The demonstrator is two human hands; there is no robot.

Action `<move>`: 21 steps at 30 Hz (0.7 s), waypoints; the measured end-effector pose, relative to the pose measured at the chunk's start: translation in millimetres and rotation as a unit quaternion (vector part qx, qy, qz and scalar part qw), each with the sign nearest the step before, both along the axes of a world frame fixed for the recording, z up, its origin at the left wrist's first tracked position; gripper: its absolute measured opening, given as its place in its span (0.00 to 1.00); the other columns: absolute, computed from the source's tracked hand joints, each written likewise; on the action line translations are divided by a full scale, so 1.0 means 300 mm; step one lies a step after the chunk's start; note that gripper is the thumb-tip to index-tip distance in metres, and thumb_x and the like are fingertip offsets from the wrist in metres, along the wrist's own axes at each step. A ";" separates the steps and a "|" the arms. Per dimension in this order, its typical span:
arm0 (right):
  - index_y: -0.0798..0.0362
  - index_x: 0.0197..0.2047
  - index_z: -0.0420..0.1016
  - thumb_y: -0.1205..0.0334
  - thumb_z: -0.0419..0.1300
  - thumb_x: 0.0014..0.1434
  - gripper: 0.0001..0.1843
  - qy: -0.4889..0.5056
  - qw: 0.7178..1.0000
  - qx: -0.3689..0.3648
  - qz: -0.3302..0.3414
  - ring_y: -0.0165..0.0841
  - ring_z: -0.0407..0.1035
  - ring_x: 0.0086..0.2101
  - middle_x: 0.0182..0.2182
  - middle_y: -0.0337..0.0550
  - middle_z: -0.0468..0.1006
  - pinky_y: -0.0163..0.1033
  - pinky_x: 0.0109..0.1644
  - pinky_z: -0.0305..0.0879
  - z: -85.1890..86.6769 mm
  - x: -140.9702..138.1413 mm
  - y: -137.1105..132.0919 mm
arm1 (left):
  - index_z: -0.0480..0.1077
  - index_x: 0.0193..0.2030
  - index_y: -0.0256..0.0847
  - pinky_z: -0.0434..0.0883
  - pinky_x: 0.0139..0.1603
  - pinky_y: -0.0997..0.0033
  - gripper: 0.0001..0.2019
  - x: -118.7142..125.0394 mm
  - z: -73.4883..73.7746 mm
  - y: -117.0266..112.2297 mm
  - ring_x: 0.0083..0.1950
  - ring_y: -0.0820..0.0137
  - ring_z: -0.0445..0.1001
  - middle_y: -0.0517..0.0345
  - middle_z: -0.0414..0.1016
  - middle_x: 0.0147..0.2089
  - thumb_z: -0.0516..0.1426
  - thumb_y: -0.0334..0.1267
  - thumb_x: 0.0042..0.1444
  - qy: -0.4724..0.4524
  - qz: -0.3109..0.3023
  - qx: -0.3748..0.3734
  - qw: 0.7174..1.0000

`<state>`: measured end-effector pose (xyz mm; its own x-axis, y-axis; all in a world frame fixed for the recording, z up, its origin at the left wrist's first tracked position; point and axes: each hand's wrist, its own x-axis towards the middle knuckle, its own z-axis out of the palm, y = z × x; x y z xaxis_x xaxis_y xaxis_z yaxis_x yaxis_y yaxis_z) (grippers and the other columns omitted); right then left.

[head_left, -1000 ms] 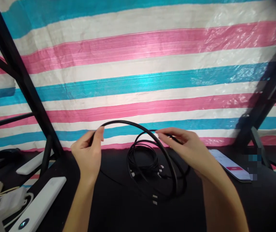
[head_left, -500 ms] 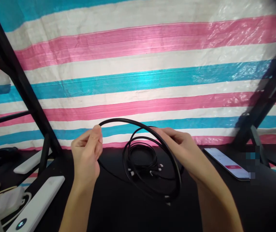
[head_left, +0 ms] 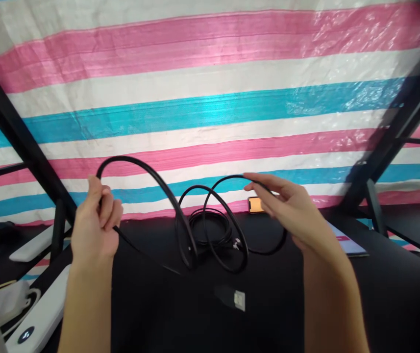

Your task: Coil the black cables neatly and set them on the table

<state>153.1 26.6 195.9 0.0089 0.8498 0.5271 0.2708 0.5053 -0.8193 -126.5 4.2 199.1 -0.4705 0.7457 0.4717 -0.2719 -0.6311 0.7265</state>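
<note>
A black USB cable (head_left: 169,191) hangs in loose loops between my hands above the black table. My left hand (head_left: 97,215) is closed on one part of it, thumb against curled fingers. At the right, my right hand (head_left: 286,203) lightly grips another loop between thumb and straighter fingers. A silver USB plug (head_left: 239,300) dangles below the loops, its black housing blurred. Behind them, a second coiled black cable (head_left: 210,225) rests on the table. Pale plug ends show beside that coil, partly covered by the loops.
A phone (head_left: 347,239) lies beyond my right wrist, and a smaller orange-screened phone (head_left: 255,205) stands at the back. White power bank (head_left: 40,314) and adapters (head_left: 2,299) sit at left. Black frame legs (head_left: 22,132) flank the striped sheet (head_left: 210,113).
My hands have spread apart, the left moving left and up. The cable's loops have opened and separated, and a USB plug now hangs below. The view has shifted slightly, revealing the orange-screened phone.
</note>
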 end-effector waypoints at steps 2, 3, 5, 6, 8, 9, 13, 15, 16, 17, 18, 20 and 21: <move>0.49 0.48 0.72 0.57 0.57 0.54 0.17 0.037 0.999 0.028 -0.025 0.21 0.51 0.16 0.35 0.43 0.75 0.30 0.18 0.50 -0.004 0.037 0.014 | 0.60 0.23 0.37 0.40 0.11 0.78 0.16 -0.029 0.007 -0.003 0.13 0.81 0.37 0.70 0.51 0.14 0.57 0.41 0.57 -0.019 0.056 0.019 0.998; 0.49 0.48 0.72 0.57 0.58 0.54 0.17 0.054 0.997 0.045 -0.045 0.20 0.50 0.16 0.35 0.43 0.75 0.30 0.17 0.50 -0.007 0.057 0.020 | 0.60 0.23 0.36 0.40 0.11 0.78 0.16 -0.044 0.010 -0.005 0.13 0.81 0.37 0.70 0.52 0.15 0.57 0.41 0.57 -0.026 0.084 0.027 0.996; 0.49 0.47 0.73 0.55 0.58 0.54 0.17 0.073 0.989 0.074 -0.108 0.21 0.51 0.15 0.33 0.42 0.75 0.31 0.17 0.50 -0.015 0.098 0.030 | 0.59 0.23 0.36 0.39 0.10 0.79 0.16 -0.071 0.016 -0.009 0.13 0.80 0.36 0.70 0.50 0.14 0.55 0.42 0.59 -0.036 0.129 0.035 0.990; 0.50 0.44 0.74 0.53 0.58 0.54 0.16 0.070 0.984 0.079 -0.143 0.22 0.52 0.15 0.31 0.42 0.75 0.31 0.17 0.50 -0.019 0.117 0.034 | 0.58 0.23 0.36 0.39 0.10 0.79 0.17 -0.083 0.018 -0.010 0.14 0.80 0.35 0.71 0.48 0.14 0.54 0.42 0.60 -0.040 0.143 0.034 0.988; 0.52 0.38 0.76 0.50 0.59 0.52 0.16 0.048 0.974 0.072 -0.209 0.24 0.55 0.16 0.25 0.42 0.74 0.32 0.17 0.52 -0.026 0.148 0.039 | 0.58 0.24 0.37 0.38 0.10 0.80 0.17 -0.103 0.018 -0.011 0.14 0.78 0.34 0.71 0.46 0.12 0.52 0.42 0.61 -0.046 0.163 0.028 0.985; 0.52 0.36 0.77 0.48 0.59 0.51 0.17 0.034 0.970 0.062 -0.231 0.25 0.56 0.16 0.23 0.41 0.73 0.33 0.17 0.52 -0.027 0.158 0.039 | 0.58 0.24 0.37 0.38 0.10 0.80 0.17 -0.110 0.016 -0.010 0.14 0.78 0.33 0.72 0.46 0.12 0.52 0.42 0.61 -0.048 0.170 0.023 0.984; 0.54 0.33 0.76 0.47 0.61 0.49 0.18 0.056 0.984 0.016 -0.169 0.23 0.55 0.15 0.17 0.37 0.68 0.31 0.17 0.51 -0.010 0.150 0.023 | 0.57 0.23 0.38 0.39 0.11 0.79 0.18 -0.115 0.002 0.000 0.14 0.77 0.33 0.71 0.45 0.09 0.51 0.44 0.61 -0.035 0.177 0.029 0.983; 0.53 0.35 0.74 0.48 0.61 0.50 0.17 0.109 0.991 -0.014 -0.071 0.22 0.53 0.14 0.17 0.35 0.67 0.29 0.15 0.48 0.005 0.129 0.009 | 0.58 0.22 0.38 0.39 0.11 0.79 0.18 -0.109 -0.005 0.008 0.13 0.78 0.34 0.72 0.45 0.09 0.52 0.45 0.61 -0.022 0.169 0.044 0.984; 0.52 0.35 0.73 0.48 0.61 0.50 0.16 0.136 0.990 -0.027 -0.030 0.21 0.53 0.14 0.18 0.35 0.66 0.28 0.14 0.47 0.012 0.118 0.003 | 0.58 0.22 0.37 0.39 0.11 0.79 0.18 -0.105 -0.008 0.012 0.13 0.78 0.34 0.72 0.45 0.10 0.53 0.45 0.60 -0.016 0.160 0.051 0.986; 0.52 0.35 0.72 0.49 0.61 0.50 0.15 0.161 0.986 -0.041 0.001 0.21 0.55 0.14 0.19 0.35 0.67 0.28 0.14 0.47 0.017 0.108 -0.001 | 0.58 0.22 0.37 0.39 0.11 0.79 0.18 -0.101 -0.011 0.016 0.13 0.79 0.34 0.72 0.46 0.11 0.54 0.46 0.59 -0.013 0.150 0.057 0.987; 0.51 0.36 0.72 0.50 0.61 0.50 0.14 0.181 0.982 -0.050 0.019 0.22 0.57 0.15 0.21 0.36 0.68 0.27 0.14 0.48 0.020 0.101 -0.003 | 0.58 0.22 0.37 0.39 0.10 0.79 0.18 -0.098 -0.012 0.019 0.13 0.80 0.35 0.72 0.47 0.12 0.56 0.46 0.57 -0.013 0.141 0.063 0.988; 0.50 0.36 0.71 0.51 0.61 0.51 0.13 0.204 0.977 -0.059 0.032 0.25 0.64 0.21 0.26 0.38 0.71 0.27 0.17 0.56 0.021 0.094 -0.002 | 0.59 0.23 0.36 0.39 0.10 0.79 0.19 -0.089 -0.013 0.021 0.13 0.81 0.36 0.71 0.49 0.14 0.58 0.47 0.55 -0.019 0.127 0.058 0.990; 0.49 0.37 0.72 0.51 0.60 0.52 0.13 0.203 0.977 -0.060 0.030 0.27 0.68 0.24 0.29 0.40 0.72 0.28 0.20 0.60 0.020 0.094 -0.001 | 0.59 0.23 0.36 0.39 0.10 0.79 0.18 -0.084 -0.012 0.021 0.13 0.81 0.37 0.71 0.49 0.14 0.59 0.46 0.54 -0.024 0.124 0.049 0.991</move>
<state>181.2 26.5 202.0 0.1444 0.9104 0.3877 -0.1170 0.4048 -0.9069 -151.8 10.4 195.6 -0.6578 0.5560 0.5082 -0.1323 -0.7494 0.6487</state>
